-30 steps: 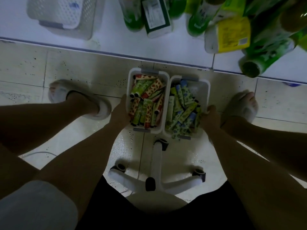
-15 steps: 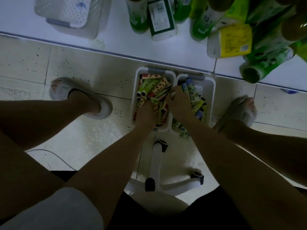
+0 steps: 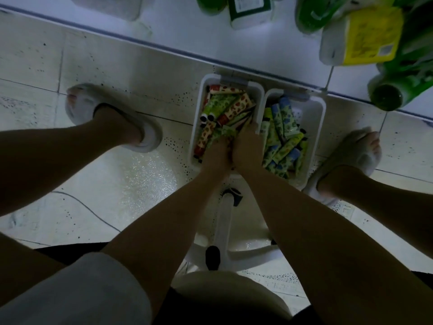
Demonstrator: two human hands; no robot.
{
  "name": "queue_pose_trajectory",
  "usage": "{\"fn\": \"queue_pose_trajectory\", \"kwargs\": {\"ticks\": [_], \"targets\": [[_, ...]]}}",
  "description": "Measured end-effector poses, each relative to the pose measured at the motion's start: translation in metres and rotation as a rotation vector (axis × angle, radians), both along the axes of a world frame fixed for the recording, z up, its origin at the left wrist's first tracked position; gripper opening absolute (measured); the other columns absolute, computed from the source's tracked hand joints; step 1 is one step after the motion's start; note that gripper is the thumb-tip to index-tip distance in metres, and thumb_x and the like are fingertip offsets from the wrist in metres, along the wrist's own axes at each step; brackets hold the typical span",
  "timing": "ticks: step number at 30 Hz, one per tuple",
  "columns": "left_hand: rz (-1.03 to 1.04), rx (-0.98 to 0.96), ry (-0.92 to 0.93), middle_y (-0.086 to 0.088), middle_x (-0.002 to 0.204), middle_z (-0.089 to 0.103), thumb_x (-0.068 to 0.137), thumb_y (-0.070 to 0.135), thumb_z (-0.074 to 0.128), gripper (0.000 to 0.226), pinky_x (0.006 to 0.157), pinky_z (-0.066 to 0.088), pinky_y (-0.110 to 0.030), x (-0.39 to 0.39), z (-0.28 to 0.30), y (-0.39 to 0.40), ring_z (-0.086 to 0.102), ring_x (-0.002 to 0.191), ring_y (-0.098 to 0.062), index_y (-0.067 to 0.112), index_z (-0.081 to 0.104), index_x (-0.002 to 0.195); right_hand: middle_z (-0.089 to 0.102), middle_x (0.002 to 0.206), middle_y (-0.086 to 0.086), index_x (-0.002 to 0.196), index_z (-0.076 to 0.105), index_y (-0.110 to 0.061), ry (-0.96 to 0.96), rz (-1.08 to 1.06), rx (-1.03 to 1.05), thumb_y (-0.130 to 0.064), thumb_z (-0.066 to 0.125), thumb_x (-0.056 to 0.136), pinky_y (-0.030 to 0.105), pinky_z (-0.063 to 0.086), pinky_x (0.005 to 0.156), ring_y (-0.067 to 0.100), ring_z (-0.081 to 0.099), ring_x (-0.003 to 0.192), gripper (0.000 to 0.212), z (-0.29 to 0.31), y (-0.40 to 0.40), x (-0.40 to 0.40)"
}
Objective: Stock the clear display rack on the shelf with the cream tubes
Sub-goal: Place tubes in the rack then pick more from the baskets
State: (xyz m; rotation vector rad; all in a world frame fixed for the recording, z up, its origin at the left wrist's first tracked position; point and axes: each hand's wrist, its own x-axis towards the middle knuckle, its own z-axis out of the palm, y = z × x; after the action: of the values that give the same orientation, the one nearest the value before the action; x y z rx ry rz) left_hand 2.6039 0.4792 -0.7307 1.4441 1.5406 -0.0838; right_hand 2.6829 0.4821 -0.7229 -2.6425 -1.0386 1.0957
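Two white bins stand side by side on the floor in front of the shelf. The left bin (image 3: 195, 127) holds red, orange and green patterned cream tubes (image 3: 225, 106). The right bin (image 3: 322, 127) holds blue and green cream tubes (image 3: 283, 127). My left hand (image 3: 216, 152) and my right hand (image 3: 246, 146) are pressed together in the near end of the left bin. Their fingers are dug into the pile and curl around a bunch of tubes. The fingertips are hidden among the tubes. The clear display rack is out of view.
The white shelf (image 3: 187, 36) runs along the top, carrying green bottles (image 3: 398, 87), a yellow-labelled pack (image 3: 370, 36) and a white basket (image 3: 110, 5). A white stool base (image 3: 225, 221) sits below the bins. My slippered feet (image 3: 82, 102) flank the bins. A thin cable (image 3: 89, 207) crosses the floor.
My hands left the bins' outer sides and came together inside the left bin, digging into the tubes. The view has moved closer to the floor.
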Motion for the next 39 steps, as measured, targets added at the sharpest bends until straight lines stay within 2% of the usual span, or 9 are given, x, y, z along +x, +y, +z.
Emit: {"fn": "queue_pose_trajectory", "kwargs": {"ticks": [3,6,8,10,13,16,22,30,39], "targets": [[0.149,-0.118,-0.098,-0.005,0.112,0.059,0.098,0.028,0.053,0.027,0.062,0.057,-0.022,-0.012,0.001,0.001,0.060,0.089,-0.016,0.015,0.051,0.122,0.045,0.090,0.006,0.138,0.032,0.003,0.043,-0.081,0.015,-0.012,0.042,0.101,0.029,0.040,0.062,0.025,0.058,0.086,0.041,0.004,-0.003,0.002],[0.126,-0.096,-0.147,-0.005,0.129,0.053,0.088,0.031,0.063,0.055,0.093,0.053,-0.038,-0.027,0.006,0.001,0.054,0.118,-0.023,0.012,0.045,0.136,0.040,0.073,0.001,0.103,0.046,-0.011,0.227,-0.216,-0.011,-0.016,0.051,0.097,0.027,0.041,0.052,0.019,0.048,0.064,0.009,0.016,-0.012,0.010],[0.064,-0.071,-0.146,-0.009,0.135,0.051,0.090,0.017,0.062,0.059,0.101,0.047,-0.040,-0.035,0.012,0.004,0.050,0.124,-0.025,0.012,0.038,0.144,0.048,0.071,0.007,0.083,0.048,-0.010,0.453,-0.451,-0.023,-0.010,0.056,0.095,0.031,0.055,0.054,0.022,0.055,0.062,0.014,0.032,-0.016,0.020],[0.067,-0.016,-0.152,-0.010,0.132,0.054,0.092,0.015,0.061,0.055,0.094,0.046,-0.034,-0.038,0.031,0.011,0.052,0.120,-0.027,0.011,0.040,0.142,0.056,0.082,0.010,0.093,0.054,-0.001,0.765,-0.681,-0.035,-0.004,0.055,0.097,0.028,0.057,0.052,0.023,0.061,0.070,0.005,0.054,-0.020,0.027],[0.092,0.057,-0.245,-0.006,0.127,0.060,0.089,0.019,0.065,0.050,0.089,0.046,-0.033,-0.038,0.066,0.028,0.056,0.112,-0.021,0.012,0.049,0.135,0.060,0.116,0.017,0.119,0.053,0.009,1.015,-0.756,0.013,-0.007,0.052,0.099,0.029,0.056,0.059,0.026,0.064,0.090,0.025,0.081,-0.028,0.035],[0.184,0.025,-0.390,-0.010,0.115,0.067,0.089,0.015,0.066,0.037,0.088,0.055,-0.048,-0.038,0.103,0.050,0.064,0.105,-0.030,0.012,0.056,0.124,0.059,0.126,0.021,0.127,0.052,0.006,1.066,-0.690,0.126,-0.009,0.053,0.099,0.028,0.058,0.063,0.026,0.066,0.094,0.031,0.113,-0.030,0.034],[0.197,0.153,-0.577,-0.017,0.091,0.065,0.092,0.014,0.064,0.009,0.073,0.058,-0.047,-0.024,0.210,0.085,0.066,0.077,-0.028,0.014,0.058,0.099,0.067,0.111,0.020,0.106,0.055,-0.003,1.171,-0.517,0.478,-0.003,0.058,0.094,0.027,0.058,0.076,0.022,0.069,0.090,0.012,0.203,-0.014,0.029],[0.047,0.404,-0.756,-0.009,0.097,0.072,0.093,0.015,0.062,0.023,0.072,0.059,-0.033,-0.018,0.366,0.116,0.071,0.087,-0.021,0.009,0.059,0.114,0.065,0.089,0.006,0.114,0.054,-0.005,1.139,-0.113,0.792,0.005,0.059,0.091,0.035,0.055,0.077,0.022,0.064,0.077,0.025,0.336,0.008,0.038],[-0.102,0.579,-0.831,-0.022,0.104,0.069,0.091,0.009,0.063,0.020,0.067,0.058,-0.034,-0.017,0.476,0.124,0.069,0.081,-0.020,0.006,0.061,0.111,0.061,0.062,0.001,0.116,0.038,-0.015,0.822,0.276,0.959,0.006,0.057,0.090,0.027,0.042,0.042,0.020,0.054,0.049,0.039,0.477,0.018,0.052]]}}
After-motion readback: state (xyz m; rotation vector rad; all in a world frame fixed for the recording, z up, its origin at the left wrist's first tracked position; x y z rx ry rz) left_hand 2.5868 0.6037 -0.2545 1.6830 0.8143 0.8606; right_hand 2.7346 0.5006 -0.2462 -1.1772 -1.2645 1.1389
